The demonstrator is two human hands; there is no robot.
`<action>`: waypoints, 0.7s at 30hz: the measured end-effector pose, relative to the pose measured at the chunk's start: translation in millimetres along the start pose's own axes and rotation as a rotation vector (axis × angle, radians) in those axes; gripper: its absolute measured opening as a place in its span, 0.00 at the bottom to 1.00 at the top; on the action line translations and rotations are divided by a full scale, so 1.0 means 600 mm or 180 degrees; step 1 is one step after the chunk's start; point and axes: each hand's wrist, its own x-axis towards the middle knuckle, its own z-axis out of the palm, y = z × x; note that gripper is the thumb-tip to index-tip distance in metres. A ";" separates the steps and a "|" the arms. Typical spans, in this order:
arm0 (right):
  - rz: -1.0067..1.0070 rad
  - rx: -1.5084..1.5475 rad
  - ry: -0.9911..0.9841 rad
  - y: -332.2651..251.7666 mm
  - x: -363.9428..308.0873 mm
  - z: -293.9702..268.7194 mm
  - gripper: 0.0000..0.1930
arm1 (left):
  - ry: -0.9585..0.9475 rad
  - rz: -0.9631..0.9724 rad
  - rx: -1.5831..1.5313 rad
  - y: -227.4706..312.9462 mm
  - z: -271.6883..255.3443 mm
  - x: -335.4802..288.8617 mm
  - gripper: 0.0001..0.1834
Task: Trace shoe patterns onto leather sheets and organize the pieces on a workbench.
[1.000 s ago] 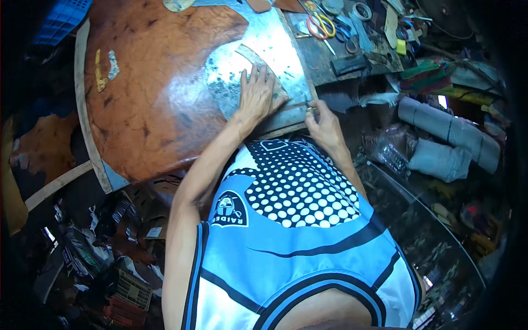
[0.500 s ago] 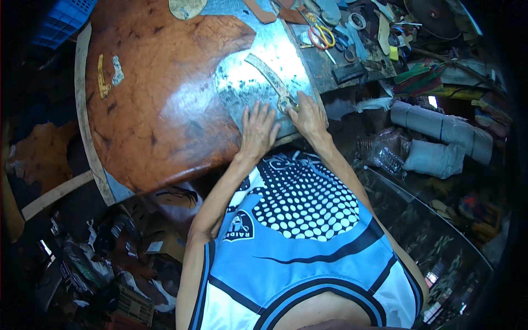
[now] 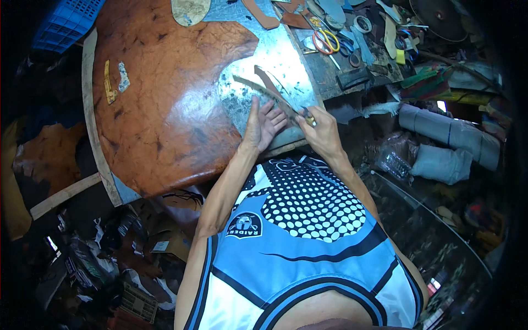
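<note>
Over the bare metal sheet (image 3: 242,104), a long, narrow, pale strip (image 3: 254,84) is tilted on its edge. Its near end runs to my right hand (image 3: 324,132), whose fingers are closed around a small tool with a yellow and dark body (image 3: 309,116). Whether those fingers also grip the strip is hard to make out. My left hand (image 3: 262,129) is turned with its palm partly up and fingers apart, close beside the strip. Beyond the strip, a slim brown leather piece (image 3: 267,80) lies on the metal.
A large brown leather hide (image 3: 165,99) covers the table's left side, with two small scraps on it. At the back right, scissors (image 3: 326,42), tape rolls and offcuts crowd a bench. A blue crate (image 3: 69,25) stands far left; grey wrapped rolls (image 3: 448,132) lie at right.
The pale strip, flat before, is now tipped up, and a brown leather strip shows beyond it. My left hand has turned from palm down to palm partly up. My right hand has moved slightly right.
</note>
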 end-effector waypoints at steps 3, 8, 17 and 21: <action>0.0803 0.0814 -0.0318 0.009 0.001 -0.056 0.10 | -0.0414 -0.0022 -0.0978 0.010 0.027 0.058 0.47; 0.2116 0.1649 -0.1065 0.020 -0.020 -0.105 0.06 | -0.0003 0.0838 -0.0954 0.068 0.004 0.096 0.16; 0.0271 0.0173 -0.0992 0.120 0.101 -0.216 0.09 | 0.1824 0.0912 0.3845 0.145 0.020 0.087 0.21; -0.0809 -0.0244 -0.0759 0.108 0.224 -0.215 0.13 | 0.1704 0.1079 0.5177 0.121 0.018 0.011 0.20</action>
